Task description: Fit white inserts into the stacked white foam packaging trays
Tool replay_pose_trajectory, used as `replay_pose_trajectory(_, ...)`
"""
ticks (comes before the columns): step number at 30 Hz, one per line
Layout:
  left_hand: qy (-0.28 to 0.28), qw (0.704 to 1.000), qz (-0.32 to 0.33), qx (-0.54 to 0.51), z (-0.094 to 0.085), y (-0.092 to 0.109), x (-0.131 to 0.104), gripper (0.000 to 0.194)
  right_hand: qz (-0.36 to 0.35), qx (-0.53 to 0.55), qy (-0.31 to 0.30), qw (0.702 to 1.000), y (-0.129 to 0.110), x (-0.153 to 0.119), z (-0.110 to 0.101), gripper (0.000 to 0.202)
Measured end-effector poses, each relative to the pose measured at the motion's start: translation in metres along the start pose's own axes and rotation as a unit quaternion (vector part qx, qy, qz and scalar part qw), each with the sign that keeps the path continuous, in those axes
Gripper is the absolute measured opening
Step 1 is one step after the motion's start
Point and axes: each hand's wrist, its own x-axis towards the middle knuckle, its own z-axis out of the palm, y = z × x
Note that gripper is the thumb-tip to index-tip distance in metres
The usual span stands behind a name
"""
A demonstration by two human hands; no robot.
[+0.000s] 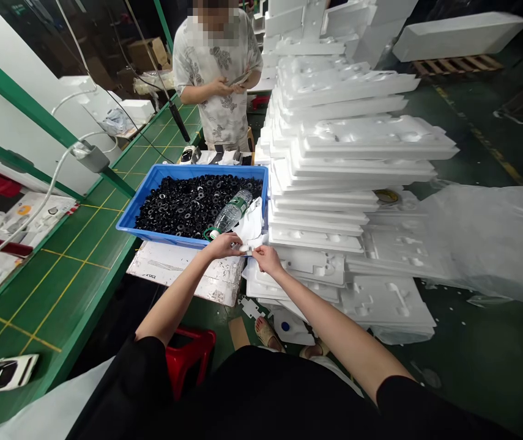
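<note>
At the near right corner of a blue plastic bin (169,240), both my hands are pinched close together. My left hand (224,245) is closed on a small white piece (245,249), too small to identify. The fingertips of my right hand (267,259) grip the other side of it. Black rings (188,205) fill the bin in a heap. On top of them lies a clear plastic bottle (230,215) with a green label, tilted towards my left hand. White paper or cloth (252,221) lies beside the bottle, just beyond my fingers.
Tall stacks of white foam trays (320,177) rise on the right. A worn white board (188,269) lies under the bin. Along the left runs a green line-marked table (82,244). A red stool (192,354) stands below. Across the bin another person (219,79) holds a flat object.
</note>
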Motion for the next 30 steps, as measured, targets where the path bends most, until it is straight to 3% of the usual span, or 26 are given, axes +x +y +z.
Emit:
replay_pose_trajectory(19, 0.007, 1.000, -0.003, 0.026, 0.000, 0.002, -0.001, 0.041, -0.007, -0.002, -0.002, 1.000, -0.004, -0.003, 0.001, 0.012)
replay_pose_trajectory(24, 0.011, 0.998, -0.011, 0.067, -0.001, 0.009, -0.003, 0.031, -0.010, -0.017, 0.000, 1.000, -0.002, -0.003, 0.001, 0.013)
replay_pose_trajectory(30, 0.019, 0.988, -0.052, 0.142, 0.011, 0.023, -0.004, 0.029, -0.007, -0.036, 0.008, 0.999, -0.006, -0.004, 0.000, 0.011)
